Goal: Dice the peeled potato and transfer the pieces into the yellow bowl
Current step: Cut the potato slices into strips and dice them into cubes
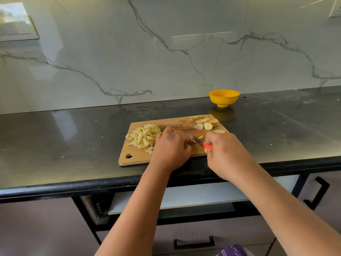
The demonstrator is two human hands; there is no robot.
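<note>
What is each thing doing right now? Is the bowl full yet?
Yellow bowl: upright on the counter; inside hidden.
Potato pieces: piled on the board's left.
Potato slices: uncut, at the far right corner.
Knife: held by the right hand, blade on the board.
Left hand: fingers curled at the blade; what they hold is hidden.
Cutting board: flat on the counter.

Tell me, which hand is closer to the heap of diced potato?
The left hand: it rests right beside the diced potato heap on the cutting board. The right hand, gripping the knife, sits farther off on the board's other side.
</note>
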